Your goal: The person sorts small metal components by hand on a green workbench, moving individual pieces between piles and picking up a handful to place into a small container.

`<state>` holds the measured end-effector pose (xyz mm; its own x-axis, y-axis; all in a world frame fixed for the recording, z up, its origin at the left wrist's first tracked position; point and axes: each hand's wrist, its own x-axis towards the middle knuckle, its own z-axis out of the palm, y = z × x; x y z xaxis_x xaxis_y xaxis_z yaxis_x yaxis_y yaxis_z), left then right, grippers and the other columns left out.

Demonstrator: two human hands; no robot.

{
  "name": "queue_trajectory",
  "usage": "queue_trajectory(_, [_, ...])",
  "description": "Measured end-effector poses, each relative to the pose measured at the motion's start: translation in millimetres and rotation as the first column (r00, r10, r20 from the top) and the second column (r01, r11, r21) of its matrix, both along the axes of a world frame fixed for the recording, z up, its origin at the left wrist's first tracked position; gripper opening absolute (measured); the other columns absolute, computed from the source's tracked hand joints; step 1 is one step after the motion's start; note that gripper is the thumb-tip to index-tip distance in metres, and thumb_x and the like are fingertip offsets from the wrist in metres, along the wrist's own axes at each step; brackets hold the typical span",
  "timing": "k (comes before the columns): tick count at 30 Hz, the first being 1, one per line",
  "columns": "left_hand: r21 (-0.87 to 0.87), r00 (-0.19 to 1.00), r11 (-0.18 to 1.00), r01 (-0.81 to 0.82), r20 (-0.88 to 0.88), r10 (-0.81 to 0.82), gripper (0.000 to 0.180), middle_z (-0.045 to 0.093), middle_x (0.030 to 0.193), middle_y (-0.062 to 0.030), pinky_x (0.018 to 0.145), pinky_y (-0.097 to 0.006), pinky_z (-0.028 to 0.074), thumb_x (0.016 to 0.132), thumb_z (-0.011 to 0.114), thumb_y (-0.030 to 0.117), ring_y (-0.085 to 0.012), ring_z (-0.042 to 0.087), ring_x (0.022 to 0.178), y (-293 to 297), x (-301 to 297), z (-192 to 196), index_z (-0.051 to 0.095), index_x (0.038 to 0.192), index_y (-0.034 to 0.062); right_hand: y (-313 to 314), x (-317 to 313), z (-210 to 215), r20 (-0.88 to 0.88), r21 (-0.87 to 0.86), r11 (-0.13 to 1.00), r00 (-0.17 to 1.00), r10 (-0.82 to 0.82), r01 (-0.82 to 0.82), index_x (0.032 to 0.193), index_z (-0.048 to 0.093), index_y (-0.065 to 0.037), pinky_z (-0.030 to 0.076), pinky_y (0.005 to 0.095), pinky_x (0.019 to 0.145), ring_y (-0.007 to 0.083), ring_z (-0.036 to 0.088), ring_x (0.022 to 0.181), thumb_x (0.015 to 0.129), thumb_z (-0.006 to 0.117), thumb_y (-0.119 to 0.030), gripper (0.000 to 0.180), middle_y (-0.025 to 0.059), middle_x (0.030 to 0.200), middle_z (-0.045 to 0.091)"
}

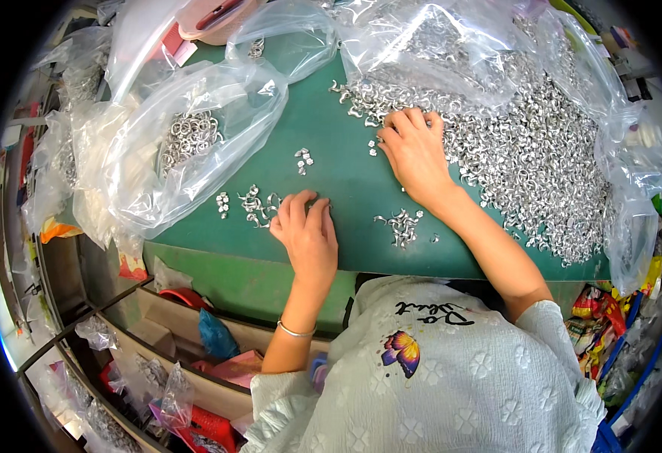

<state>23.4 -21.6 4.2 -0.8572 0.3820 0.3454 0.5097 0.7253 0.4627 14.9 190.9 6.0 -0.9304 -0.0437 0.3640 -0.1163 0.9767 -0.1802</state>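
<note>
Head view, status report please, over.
Left hand beside curved silver metal pieces. Right hand at left edge of silver metal heap. Clear plastic bag partly over heap.

On my bench (346,166), a heap of metal pieces (542,162) fills the right side, with a plastic bag (391,41) at its far side and my right fingers (400,123) at its left border. Toward the left edge, another bag (244,113) holds rings (190,141); one cluster (255,207) lies between it and my left fingers (295,204), a second cluster (403,229) near the near edge.
</note>
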Motion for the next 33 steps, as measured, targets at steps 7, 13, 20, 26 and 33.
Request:
queue_trajectory(7, [0.183,0.998,0.983,-0.031,0.051,0.022,0.027,0.056,0.116,-0.0096,0.104,-0.051,0.027,0.083,0.061,-0.001,-0.0296,0.051,0.118,5.0,9.2,-3.0,0.063,0.109,0.0046,-33.1,39.9,6.9,0.111,-0.098,0.978,0.974,0.195,-0.185,0.091,0.064,-0.007,0.035,0.0419,0.09,0.0214,0.051,0.096,0.077,0.07,-0.014,0.017,0.0043,0.095,0.055])
queue_trajectory(13, [0.106,0.988,0.988,0.114,0.096,-0.125,0.03,0.056,0.119,-0.0069,0.107,-0.058,0.022,0.084,0.067,0.006,-0.0276,0.051,0.119,8.7,15.3,-2.7,0.062,0.114,0.0056,-13.4,27.4,10.4,-0.077,-0.252,0.954,0.986,0.147,-0.162,0.09,0.067,-0.006,0.036,0.0393,0.088,0.0224,0.051,0.097,0.077,0.071,-0.016,0.017,0.0037,0.094,0.058])
queue_trajectory(20, [0.043,0.997,0.997,0.069,0.037,-0.071,0.018,0.061,0.113,-0.0056,0.11,-0.057,0.021,0.081,0.068,0.001,-0.0269,0.054,0.117,8.4,3.9,-11.9,0.067,0.098,0.0052,1.6,12.6,2.2,0.009,-0.065,0.998,1.0,0.005,-0.004,0.084,0.065,-0.005,0.037,0.0398,0.086,0.0236,0.051,0.097,0.078,0.069,-0.01,0.009,0.0063,0.095,0.057])
queue_trajectory(26, [0.088,0.999,0.996,-0.011,0.037,0.008,0.024,0.06,0.116,-0.0091,0.107,-0.05,0.03,0.081,0.067,-0.002,-0.0304,0.053,0.116,-4.7,12.7,-7.1,0.064,0.104,0.0018,6.0,18.7,11.2,-0.078,-0.219,0.975,0.997,0.009,-0.026,0.088,0.062,-0.008,0.036,0.0385,0.083,0.0224,0.05,0.092,0.08,0.068,-0.012,0.011,0.0034,0.089,0.054])
queue_trajectory(33, [0.192,0.991,0.973,-0.131,0.057,0.122,0.042,0.056,0.123,-0.0135,0.102,-0.044,0.036,0.077,0.073,-0.001,-0.0332,0.051,0.115,-5.2,14.0,-0.9,0.059,0.117,0.0009,-25.9,26.5,-3.6,0.074,-0.067,0.98,0.979,0.19,-0.186,0.086,0.062,-0.007,0.037,0.0394,0.08,0.0233,0.051,0.089,0.079,0.068,-0.009,0.01,0.0038,0.089,0.056])
